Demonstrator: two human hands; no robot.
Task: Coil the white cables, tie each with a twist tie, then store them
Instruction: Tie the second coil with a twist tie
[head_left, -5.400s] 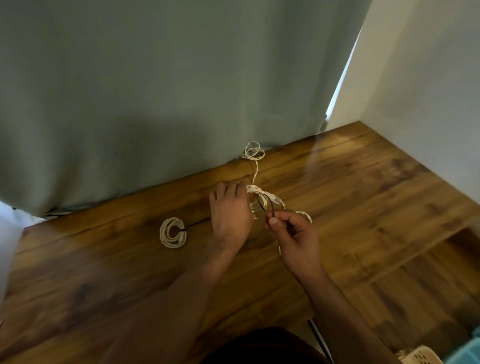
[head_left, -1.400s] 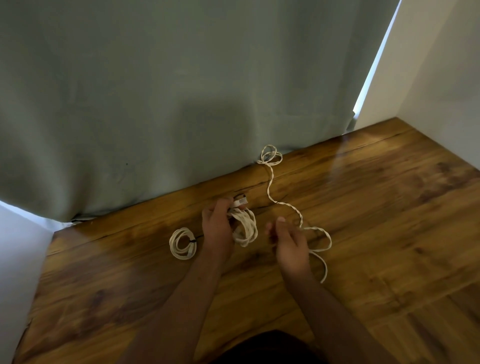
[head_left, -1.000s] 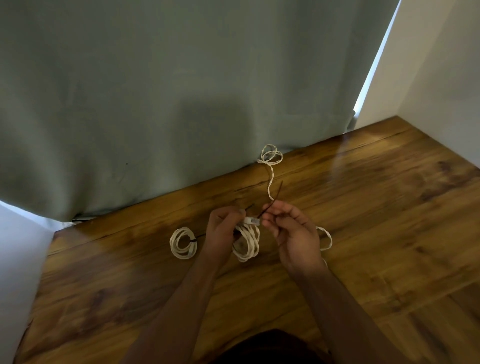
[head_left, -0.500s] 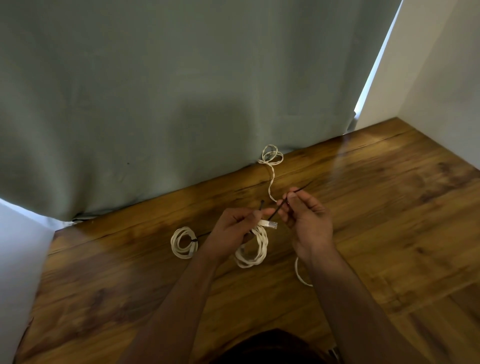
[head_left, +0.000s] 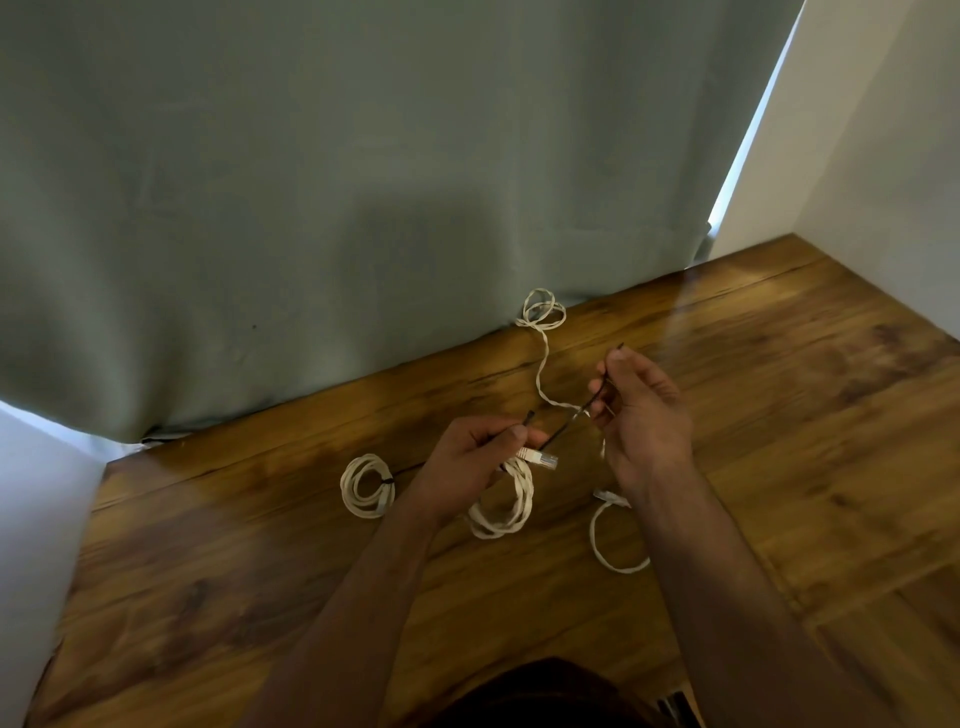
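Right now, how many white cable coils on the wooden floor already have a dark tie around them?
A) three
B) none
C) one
C: only the small white coil lying left of the left hand shows a dark twist tie around it.

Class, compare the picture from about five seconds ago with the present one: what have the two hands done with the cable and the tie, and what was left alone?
The left hand, then flat on the floor, now holds a coil lifted off it. The right hand has drawn the twist tie out to the right, both hands pinching it. The tied coil and the loose cable by the curtain stayed.
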